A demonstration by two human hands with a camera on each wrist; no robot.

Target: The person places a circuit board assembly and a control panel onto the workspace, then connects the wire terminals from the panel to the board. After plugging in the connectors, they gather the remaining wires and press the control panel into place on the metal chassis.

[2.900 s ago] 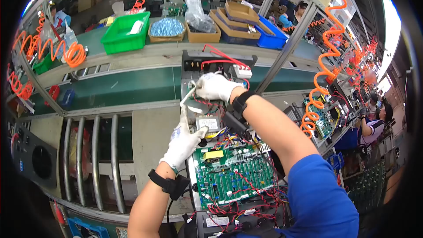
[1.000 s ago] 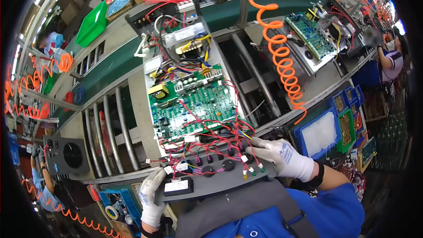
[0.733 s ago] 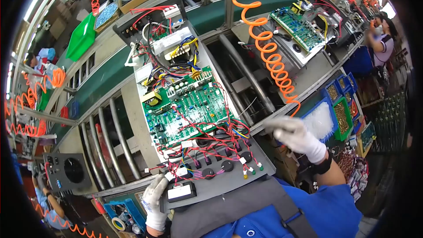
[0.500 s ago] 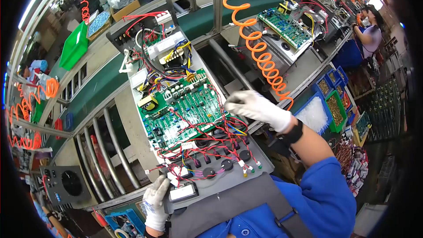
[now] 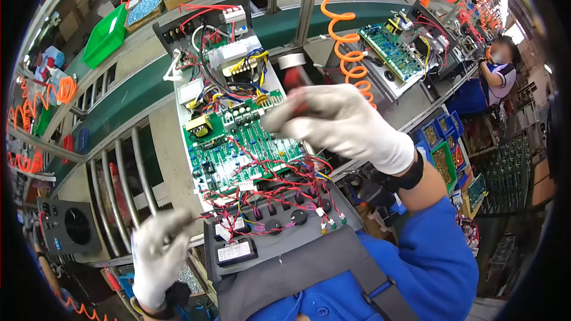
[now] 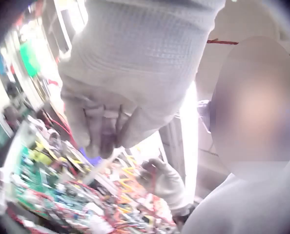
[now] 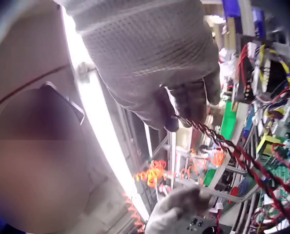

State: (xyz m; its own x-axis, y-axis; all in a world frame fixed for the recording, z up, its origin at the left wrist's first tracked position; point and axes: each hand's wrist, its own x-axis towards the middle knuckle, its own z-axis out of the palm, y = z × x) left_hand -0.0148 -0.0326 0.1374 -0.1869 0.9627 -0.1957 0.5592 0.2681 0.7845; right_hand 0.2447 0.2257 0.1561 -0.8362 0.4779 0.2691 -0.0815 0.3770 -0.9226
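My gloved right hand (image 5: 351, 125) is raised over the green circuit board (image 5: 238, 160). It pinches a twisted red-and-black wire (image 7: 218, 139), which runs from the fingertips toward the board in the right wrist view. A blurred white connector (image 5: 291, 60) shows above this hand. My gloved left hand (image 5: 159, 252), blurred, hovers at the left corner of the dark panel (image 5: 297, 244), fingers bent. Its fingertips are right at the end of a red wire (image 5: 205, 216); I cannot tell whether they hold it. Tangled red wires (image 5: 279, 187) lie between board and panel.
An orange coiled hose (image 5: 342, 30) hangs beyond the right hand. Another opened unit (image 5: 392, 53) stands at the right, with a person behind it. Metal rollers (image 5: 122, 184) lie on the left. Small parts bins (image 5: 440, 154) stand at lower right.
Both hands gripped the panel's ends a second ago. The right hand has let go, swung in over the board and now pinches wire. The left hand has come off the panel and lifted slightly left.
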